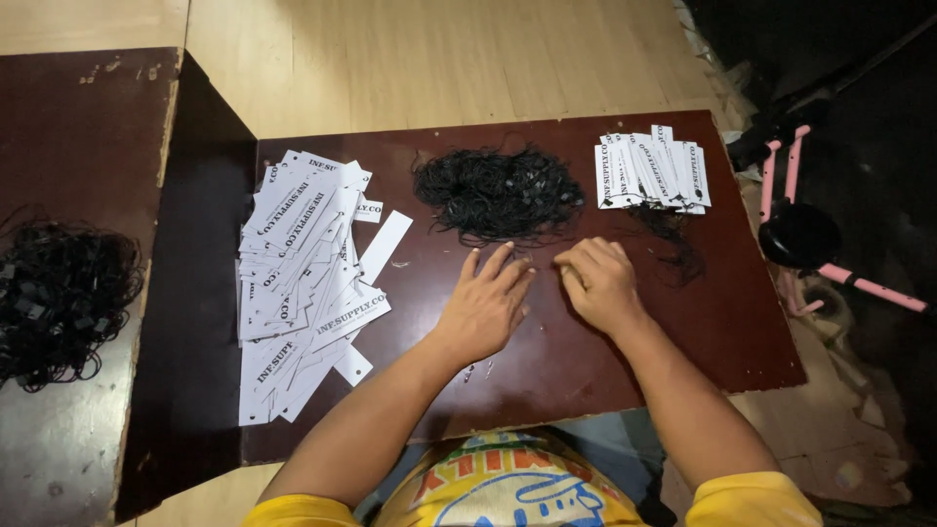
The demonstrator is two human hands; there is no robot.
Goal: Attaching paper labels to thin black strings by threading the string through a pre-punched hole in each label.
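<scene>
Hands rest mid-desk (586, 381): left hand (485, 304) flat, fingers spread and released; right hand (597, 281) loosely curled, grasp unclear. Black string tangle (498, 192) lies just beyond the fingertips, with bare desk between.

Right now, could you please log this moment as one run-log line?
left hand: flat on table | right hand: curled, grasp unclear | black string pile: just beyond hands | loose white tags: left

Two heaps of white tags (298, 283) (652, 171), two tangles of black cord (498, 190) (61, 298), two hands (483, 304) (600, 283).
</scene>
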